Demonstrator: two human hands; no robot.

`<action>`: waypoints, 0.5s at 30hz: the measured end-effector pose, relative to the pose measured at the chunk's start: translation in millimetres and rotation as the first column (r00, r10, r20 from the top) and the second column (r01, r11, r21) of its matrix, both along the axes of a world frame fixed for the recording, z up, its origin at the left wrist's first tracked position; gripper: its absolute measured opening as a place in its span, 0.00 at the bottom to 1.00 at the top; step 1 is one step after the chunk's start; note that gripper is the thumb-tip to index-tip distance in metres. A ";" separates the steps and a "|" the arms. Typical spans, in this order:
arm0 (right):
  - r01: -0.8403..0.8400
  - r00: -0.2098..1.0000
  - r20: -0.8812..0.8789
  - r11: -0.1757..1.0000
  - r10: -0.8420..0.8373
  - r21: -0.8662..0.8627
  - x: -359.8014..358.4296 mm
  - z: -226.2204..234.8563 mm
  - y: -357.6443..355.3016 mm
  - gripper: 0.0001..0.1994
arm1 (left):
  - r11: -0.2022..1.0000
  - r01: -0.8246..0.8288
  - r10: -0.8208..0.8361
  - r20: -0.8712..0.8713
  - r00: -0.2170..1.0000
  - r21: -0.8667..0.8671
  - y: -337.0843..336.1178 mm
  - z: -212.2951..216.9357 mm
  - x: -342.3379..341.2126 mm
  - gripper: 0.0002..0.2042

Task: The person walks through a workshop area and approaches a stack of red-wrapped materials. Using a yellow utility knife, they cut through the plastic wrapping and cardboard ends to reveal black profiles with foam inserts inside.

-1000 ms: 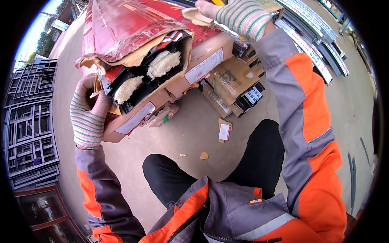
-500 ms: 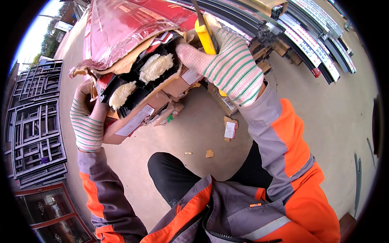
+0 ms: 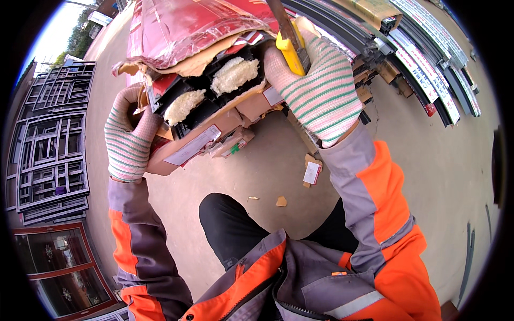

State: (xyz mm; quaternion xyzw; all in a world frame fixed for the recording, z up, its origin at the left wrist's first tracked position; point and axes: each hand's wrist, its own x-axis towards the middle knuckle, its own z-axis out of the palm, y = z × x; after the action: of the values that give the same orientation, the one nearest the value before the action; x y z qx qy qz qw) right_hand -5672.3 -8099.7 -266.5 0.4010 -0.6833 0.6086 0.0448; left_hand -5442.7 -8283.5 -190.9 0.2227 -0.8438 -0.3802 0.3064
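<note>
An opened long package in red wrap and torn cardboard lies ahead of me, its end facing me. Inside that end are black profiles with two pale foam-like lumps in their hollows. My left hand, in a striped knit glove, is closed round the package's left corner, thumb against the torn cardboard. My gloved right hand grips a yellow-handled knife, its long dark blade pointing up and away. The right thumb presses by the package's right edge. The blade's tip runs out of view.
Cardboard boxes with white labels sit under the package. Stacked long profiles lie at the far right. Dark metal frames and red-framed glass panels stand at the left. Cardboard scraps lie on the floor.
The package and both hands sit slightly further right and higher in view. Both grips stay much the same, and the knife remains in my right hand.
</note>
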 end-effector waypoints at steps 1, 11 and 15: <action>0.000 0.999 0.033 1.000 0.000 -0.020 1.3 -2.1 -2.0 0.19 | 1.000 -0.001 0.001 0.000 1.000 0.001 -0.6 -0.3 2.1 0.14; -0.085 0.983 0.146 0.977 0.115 -0.198 0.3 3.7 -0.8 0.14 | 1.000 -0.017 0.017 -0.001 1.000 -0.006 -0.3 -0.7 0.7 0.13; -0.114 0.969 0.197 0.975 0.152 -0.193 -9.1 -1.3 -2.2 0.15 | 1.000 -0.005 0.005 -0.004 1.000 0.003 2.6 0.1 -2.0 0.14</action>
State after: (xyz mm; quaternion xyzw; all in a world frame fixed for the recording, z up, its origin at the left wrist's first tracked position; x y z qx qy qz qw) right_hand -5681.5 -8101.8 -267.8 0.3737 -0.5978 0.7084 -0.0325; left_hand -5444.7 -8280.9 -190.8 0.2248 -0.8421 -0.3810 0.3086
